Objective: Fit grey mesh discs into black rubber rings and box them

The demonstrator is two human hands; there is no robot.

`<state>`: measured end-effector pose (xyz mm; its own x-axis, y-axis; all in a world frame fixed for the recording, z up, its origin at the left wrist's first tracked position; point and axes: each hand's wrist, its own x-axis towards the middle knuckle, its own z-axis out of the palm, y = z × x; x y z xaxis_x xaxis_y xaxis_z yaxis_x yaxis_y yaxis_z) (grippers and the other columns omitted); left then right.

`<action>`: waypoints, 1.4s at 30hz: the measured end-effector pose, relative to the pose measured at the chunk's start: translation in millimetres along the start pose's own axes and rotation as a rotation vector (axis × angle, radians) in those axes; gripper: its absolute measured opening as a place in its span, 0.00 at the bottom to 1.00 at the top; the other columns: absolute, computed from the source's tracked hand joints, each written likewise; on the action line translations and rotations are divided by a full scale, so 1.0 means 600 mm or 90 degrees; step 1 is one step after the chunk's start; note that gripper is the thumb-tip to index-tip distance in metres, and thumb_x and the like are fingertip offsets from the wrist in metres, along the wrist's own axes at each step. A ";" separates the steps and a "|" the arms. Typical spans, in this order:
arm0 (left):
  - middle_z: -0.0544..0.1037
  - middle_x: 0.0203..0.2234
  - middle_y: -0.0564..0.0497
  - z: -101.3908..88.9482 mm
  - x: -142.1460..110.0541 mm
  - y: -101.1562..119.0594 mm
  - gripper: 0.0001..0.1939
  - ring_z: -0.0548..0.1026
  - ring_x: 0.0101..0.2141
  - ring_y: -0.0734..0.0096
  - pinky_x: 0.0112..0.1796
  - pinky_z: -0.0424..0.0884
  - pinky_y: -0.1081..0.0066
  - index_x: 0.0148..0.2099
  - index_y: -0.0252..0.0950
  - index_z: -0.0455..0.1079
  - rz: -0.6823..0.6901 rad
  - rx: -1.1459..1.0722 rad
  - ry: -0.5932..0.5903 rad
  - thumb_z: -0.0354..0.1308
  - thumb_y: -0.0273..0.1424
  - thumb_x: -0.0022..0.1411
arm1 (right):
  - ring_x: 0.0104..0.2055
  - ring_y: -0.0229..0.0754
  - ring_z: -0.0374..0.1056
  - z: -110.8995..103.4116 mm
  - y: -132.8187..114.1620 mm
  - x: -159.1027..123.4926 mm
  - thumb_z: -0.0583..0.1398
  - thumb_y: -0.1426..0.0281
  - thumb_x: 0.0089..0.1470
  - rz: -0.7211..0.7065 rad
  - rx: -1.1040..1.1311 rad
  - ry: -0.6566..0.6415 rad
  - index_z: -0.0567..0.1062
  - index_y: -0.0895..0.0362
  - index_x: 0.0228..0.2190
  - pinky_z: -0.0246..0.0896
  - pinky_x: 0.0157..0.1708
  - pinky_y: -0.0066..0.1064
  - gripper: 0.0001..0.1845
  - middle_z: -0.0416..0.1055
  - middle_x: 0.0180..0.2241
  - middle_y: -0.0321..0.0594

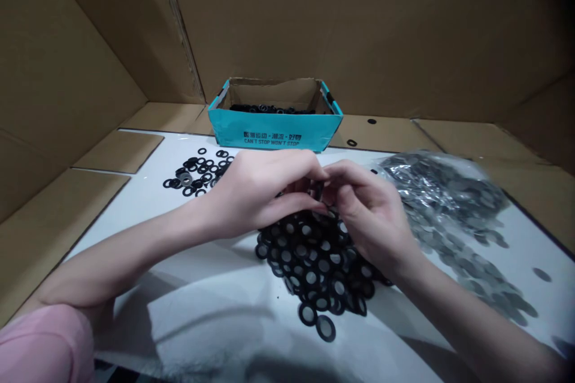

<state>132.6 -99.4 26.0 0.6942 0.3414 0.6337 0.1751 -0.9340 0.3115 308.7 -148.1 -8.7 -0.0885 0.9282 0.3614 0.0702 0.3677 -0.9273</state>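
My left hand (265,188) reaches in from the left, thumb and fingers pinched on a small black ring (318,190) seen nearly edge-on. Close against it, my right hand (375,209) has its fingers curled and fingertips at the same ring; part of their hold is hidden. Just below both hands lies a heap of black rings with grey discs (311,277) in their middles. Two such pieces rest at the heap's near edge. Behind my left wrist, loose black rings (205,177) are scattered, partly covered by my forearm.
An open turquoise box (269,129) holding black rings stands at the back. To the right, a clear plastic bag (442,185) of grey discs lies above a spread of loose discs (476,269). Cardboard walls (341,30) surround the white table (202,323).
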 end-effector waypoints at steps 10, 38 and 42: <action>0.76 0.27 0.55 -0.010 0.002 -0.022 0.18 0.74 0.27 0.78 0.30 0.66 0.79 0.43 0.34 0.68 -0.031 0.048 -0.020 0.63 0.43 0.58 | 0.32 0.42 0.73 -0.023 -0.018 0.003 0.62 0.65 0.53 -0.092 -0.340 0.014 0.77 0.53 0.33 0.67 0.35 0.36 0.06 0.78 0.32 0.38; 0.78 0.44 0.44 -0.134 -0.113 -0.285 0.23 0.75 0.40 0.61 0.34 0.63 0.73 0.48 0.36 0.69 -0.593 0.332 -0.599 0.56 0.42 0.51 | 0.43 0.48 0.73 -0.126 -0.012 -0.008 0.55 0.60 0.58 -0.043 -0.660 -0.210 0.78 0.57 0.42 0.70 0.41 0.40 0.18 0.77 0.43 0.46; 0.79 0.41 0.44 -0.140 -0.120 -0.298 0.23 0.76 0.34 0.65 0.32 0.64 0.73 0.44 0.36 0.71 -0.622 0.294 -0.597 0.55 0.46 0.50 | 0.41 0.50 0.74 -0.175 -0.004 -0.039 0.53 0.53 0.56 0.062 -0.698 -0.143 0.79 0.55 0.38 0.70 0.38 0.42 0.23 0.78 0.41 0.45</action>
<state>-7.3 51.7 -16.0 0.3289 0.8316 -0.4475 0.9244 -0.3804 -0.0275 415.1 -165.0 -4.6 -0.2034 0.9654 0.1634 0.9131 0.2473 -0.3241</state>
